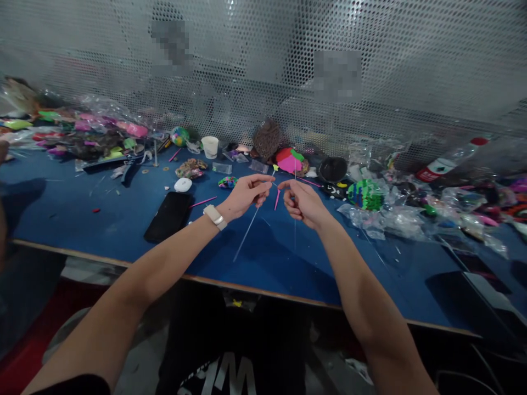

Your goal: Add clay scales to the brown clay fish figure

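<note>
My left hand (249, 195), with a pale watch band at the wrist, pinches a thin clear stick (247, 235). The stick slants down toward me, and a small yellow piece (275, 168) shows at its upper end. Just to the right, my right hand (302, 200) has its fingers curled, the index finger pointing at the left fingertips. A second thin clear stick (295, 233) runs upright by these fingers and seems held in them, though the grip is hidden. Between the hands a small pink tool (276, 200) lies on the blue table (263, 269).
Left of my hands lie a black phone (168, 216), a white case (183, 185) and a pink stick (203, 202). Behind stand a white cup (209, 147) and colourful clay pieces (290, 160). Clear plastic bags (403, 216) and a bottle (453, 159) are at right, before a perforated metal screen (255, 55).
</note>
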Motion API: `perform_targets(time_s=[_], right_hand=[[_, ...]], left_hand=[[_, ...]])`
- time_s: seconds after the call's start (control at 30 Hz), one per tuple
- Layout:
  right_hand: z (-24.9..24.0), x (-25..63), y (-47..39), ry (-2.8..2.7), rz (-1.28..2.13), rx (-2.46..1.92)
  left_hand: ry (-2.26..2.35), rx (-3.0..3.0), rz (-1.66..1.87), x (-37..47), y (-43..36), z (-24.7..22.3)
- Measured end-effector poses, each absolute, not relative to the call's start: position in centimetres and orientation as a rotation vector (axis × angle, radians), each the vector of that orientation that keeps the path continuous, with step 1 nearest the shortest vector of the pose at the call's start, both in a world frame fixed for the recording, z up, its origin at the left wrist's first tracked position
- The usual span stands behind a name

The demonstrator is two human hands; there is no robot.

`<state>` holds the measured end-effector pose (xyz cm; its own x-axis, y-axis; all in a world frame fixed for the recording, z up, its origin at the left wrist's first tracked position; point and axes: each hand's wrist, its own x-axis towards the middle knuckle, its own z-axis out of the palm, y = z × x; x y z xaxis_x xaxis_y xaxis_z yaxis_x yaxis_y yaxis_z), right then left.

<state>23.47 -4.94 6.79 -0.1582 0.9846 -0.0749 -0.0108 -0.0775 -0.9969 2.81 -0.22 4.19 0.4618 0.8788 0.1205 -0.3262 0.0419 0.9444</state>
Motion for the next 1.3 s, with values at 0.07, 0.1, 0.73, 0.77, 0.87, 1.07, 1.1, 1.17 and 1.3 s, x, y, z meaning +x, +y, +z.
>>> perform_targets(time_s=[0.07, 0.1, 0.73, 0.77, 0.87, 1.07, 1.1, 1.17, 1.3], right_hand=[[6.5, 23.3, -5.1, -1.353, 1.392, -1.217], [6.3, 23.2, -5.1, -1.388, 1.392, -1.236], [5.2, 20.6, -5.8, -1.498, 1.075, -1.131], [5.2, 20.5, -5.8, -1.449, 1.066, -1.120], [5.2, 20.2, -5.8, -1.329, 1.060, -1.107], [5.0, 20.2, -5.5, -1.252, 1.110, -1.081], [5.0, 20.3, -5.4, -1.256, 1.107, -1.083], [5.0, 20.5, -5.3, -1.278, 1.105, -1.084], [5.3, 20.7, -5.5, -1.327, 1.167, -1.039]], left_hand=[[0.577, 1.205, 0.991, 2.9, -0.4, 4.0], [0.568, 1.208, 0.983, 3.0, -0.5, 3.9], [0.607, 1.270, 1.007, 2.7, -0.4, 3.4], [0.591, 1.276, 1.013, 2.8, -0.5, 3.3], [0.546, 1.280, 1.001, 3.1, -0.9, 3.1], [0.499, 1.286, 0.959, 3.2, -1.8, 3.4], [0.497, 1.294, 0.958, 3.2, -1.8, 3.4], [0.488, 1.318, 0.962, 3.2, -1.9, 3.4], [0.457, 1.351, 0.990, 3.3, -1.7, 3.2]])
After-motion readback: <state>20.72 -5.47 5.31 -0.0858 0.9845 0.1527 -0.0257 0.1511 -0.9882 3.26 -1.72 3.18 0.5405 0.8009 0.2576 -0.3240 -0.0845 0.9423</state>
